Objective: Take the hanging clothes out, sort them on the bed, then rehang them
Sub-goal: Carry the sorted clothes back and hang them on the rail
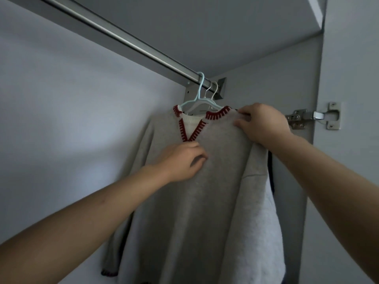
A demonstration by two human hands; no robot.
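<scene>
While grey sweater [207,193] hung on pale blue hanger [200,93] from rail [131,45], left hand [184,160] pinched chest fabric; right hand [262,125], at 2 o'clock, gripped shoulder.

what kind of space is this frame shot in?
Most likely the inside of a wardrobe. A silver metal hanging rail runs under the top panel, a grey V-neck sweater with red-stitched trim hangs from it on a pale blue plastic hanger, and a metal door hinge sits on the side wall.
</scene>
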